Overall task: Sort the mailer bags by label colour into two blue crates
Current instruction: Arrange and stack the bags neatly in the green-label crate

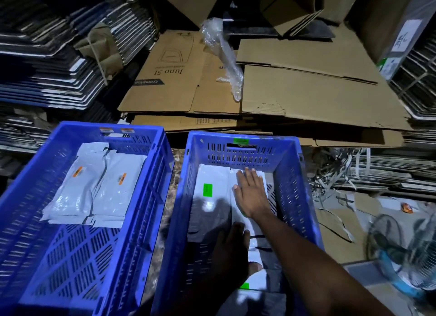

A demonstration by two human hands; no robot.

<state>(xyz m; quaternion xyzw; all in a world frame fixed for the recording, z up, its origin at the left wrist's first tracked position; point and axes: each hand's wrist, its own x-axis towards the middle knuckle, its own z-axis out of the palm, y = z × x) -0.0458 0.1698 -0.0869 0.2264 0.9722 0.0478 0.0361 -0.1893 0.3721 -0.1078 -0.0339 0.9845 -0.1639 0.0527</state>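
Two blue crates stand side by side. The left crate (59, 131) has orange tags on its far rim and holds white mailer bags with orange labels (99, 188). The right crate (290, 169) has a green tag on its far rim and holds white mailer bags with green labels (210, 186). My right hand (251, 193) lies flat with straight fingers on a mailer bag at the far end of the right crate. My left hand (232, 252) rests with flat fingers on another bag (254, 278) near the crate's near end; a green label (244, 285) shows below it.
Flattened cardboard boxes (295, 89) are piled behind the crates, with crumpled clear plastic wrap (226, 56) on top. Stacks of flat dark sheets (47, 63) rise at the left and right. A floor fan (405, 252) and loose strapping (335, 179) lie at the right.
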